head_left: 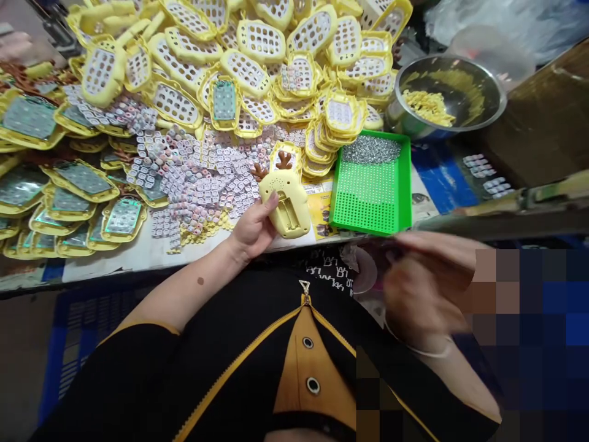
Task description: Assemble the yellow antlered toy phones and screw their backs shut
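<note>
My left hand is closed around a yellow toy phone, thumb on its back. The back faces up, with an open battery compartment, a patch of small speaker holes and brown antlers at the top. My right hand is off the table's front edge at the right, smeared by motion, so its fingers cannot be read. Nearest to it is a green perforated tray with a heap of small metal screws at its far end. Pale button pads lie in a heap left of the toy phone.
Yellow phone shells are piled at the back. Stacked shells with circuit boards fill the left. A steel bowl holds small yellow parts. Another person's hand reaches in from the right, near the tray.
</note>
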Tool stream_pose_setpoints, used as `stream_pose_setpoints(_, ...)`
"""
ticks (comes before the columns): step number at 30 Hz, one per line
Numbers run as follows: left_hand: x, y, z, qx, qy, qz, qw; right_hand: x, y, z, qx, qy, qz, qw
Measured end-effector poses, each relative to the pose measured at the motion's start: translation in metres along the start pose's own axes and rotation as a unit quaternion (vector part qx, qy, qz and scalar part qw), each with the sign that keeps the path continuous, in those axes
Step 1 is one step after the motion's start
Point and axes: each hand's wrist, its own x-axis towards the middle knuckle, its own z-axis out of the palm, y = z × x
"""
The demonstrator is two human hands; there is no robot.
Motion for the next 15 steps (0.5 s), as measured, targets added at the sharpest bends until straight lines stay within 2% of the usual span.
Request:
stream_pose_setpoints(2, -0.006, 0.003, 0.001, 0.011, 0.008, 0.023, 1.000, 0.005, 0.005, 0.021, 0.071, -0.078, 0.084, 0.991)
stream_pose_setpoints(3, -0.009, 0.004, 0.001, 0.017, 0.011, 0.032, 0.999, 0.009, 0.009, 0.033, 0.127, -0.133, 0.147, 0.972)
stream_pose_setpoints(5, -0.014, 0.005, -0.001, 0.028, 0.015, 0.043, 0.999, 0.014, 0.018, 0.057, 0.239, -0.229, 0.256, 0.908)
stream_pose_setpoints(6, -0.016, 0.006, -0.003, 0.031, 0.019, 0.048, 0.998, 0.015, 0.021, 0.068, 0.281, -0.253, 0.287, 0.880)
stream_pose_setpoints(8, -0.020, 0.007, -0.007, 0.031, 0.033, 0.057, 0.997, 0.016, 0.024, 0.085, 0.343, -0.273, 0.325, 0.838)
stream_pose_setpoints(10, -0.022, 0.008, -0.012, 0.030, 0.050, 0.060, 0.997, 0.017, 0.023, 0.097, 0.381, -0.271, 0.354, 0.810)
stream_pose_setpoints(15, -0.024, 0.014, -0.020, 0.026, 0.052, 0.043, 0.997, 0.020, 0.018, 0.109, 0.388, -0.249, 0.408, 0.788)
